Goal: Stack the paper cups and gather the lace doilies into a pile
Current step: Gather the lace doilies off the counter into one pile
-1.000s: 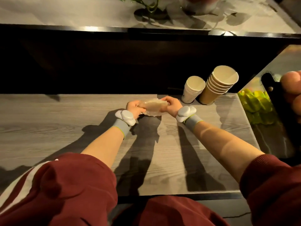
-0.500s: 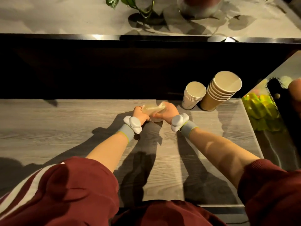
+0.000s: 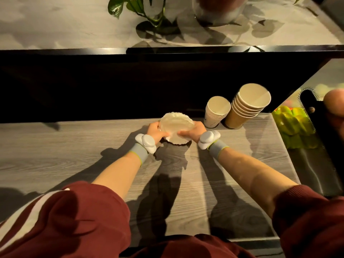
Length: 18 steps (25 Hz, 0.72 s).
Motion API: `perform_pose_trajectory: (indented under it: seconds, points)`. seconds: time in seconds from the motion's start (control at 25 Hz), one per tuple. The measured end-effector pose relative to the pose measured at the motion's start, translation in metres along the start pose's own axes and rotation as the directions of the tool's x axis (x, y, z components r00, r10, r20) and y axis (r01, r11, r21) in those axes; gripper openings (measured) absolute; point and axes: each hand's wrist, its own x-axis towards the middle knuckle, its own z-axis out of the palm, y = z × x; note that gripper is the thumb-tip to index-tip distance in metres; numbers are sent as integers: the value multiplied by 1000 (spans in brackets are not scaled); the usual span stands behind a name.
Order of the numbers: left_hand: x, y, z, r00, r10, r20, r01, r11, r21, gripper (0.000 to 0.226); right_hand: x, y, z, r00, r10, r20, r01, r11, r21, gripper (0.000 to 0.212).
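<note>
Nearest the camera, two dark red sleeves (image 3: 61, 218) are pushed up above the elbows; the left one carries white stripes. Both bare forearms extend forward over the grey wood-grain table (image 3: 55, 155). Each wrist bears a grey band with a white rounded device (image 3: 146, 142) on top.

The left hand (image 3: 156, 132) and the right hand (image 3: 194, 131) meet at the far middle of the table. Both are closed on the round white scallop-edged lace doilies (image 3: 176, 127), which form one pile. The left hand grips the pile's left edge; the right hand grips its right edge, thumb on top. The pile is tilted, near edge low at the table surface and far edge raised.

Just right of the right hand, at the table's far edge, stands a stack of white paper cups (image 3: 216, 112). Touching it on the right is a taller, leaning stack of brown paper cups (image 3: 245, 107). Both stacks open upward.

Beyond the table lies a dark gap, then a pale shelf (image 3: 55, 25) holding a green leafy plant (image 3: 119, 6).
</note>
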Motion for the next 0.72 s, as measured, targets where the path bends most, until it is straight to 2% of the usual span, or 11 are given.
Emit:
perform_pose_trajectory:
  seconds: [0.08,0.16,0.24,0.36,0.44,0.56,0.64,0.72]
  points:
    - [3,3,2,997,-73,27,75,992,-104,30,-3,9,-12,998,67,5,-67,996,60,50]
    - [3,4,8,983,-176,44,181,970,-161,23,4,12,-12,979,202,20,-202,965,169,56]
    - [6,3,13,973,-226,37,229,965,-125,18,6,11,-16,947,314,71,-320,897,304,45]
    - [11,8,23,959,-272,77,283,933,-222,19,7,16,-26,917,397,37,-392,881,264,13]
    - [12,10,31,960,-261,101,280,904,-324,16,7,18,-32,912,408,33,-392,845,363,8]
    - [14,11,37,975,-224,7,209,899,-384,18,14,20,-38,921,383,75,-370,797,478,18]
    - [18,10,38,980,-191,-62,154,912,-379,29,15,24,-39,932,351,95,-353,809,471,15]
    - [22,10,39,984,-152,-88,122,951,-283,27,15,26,-40,944,324,59,-311,817,486,26]
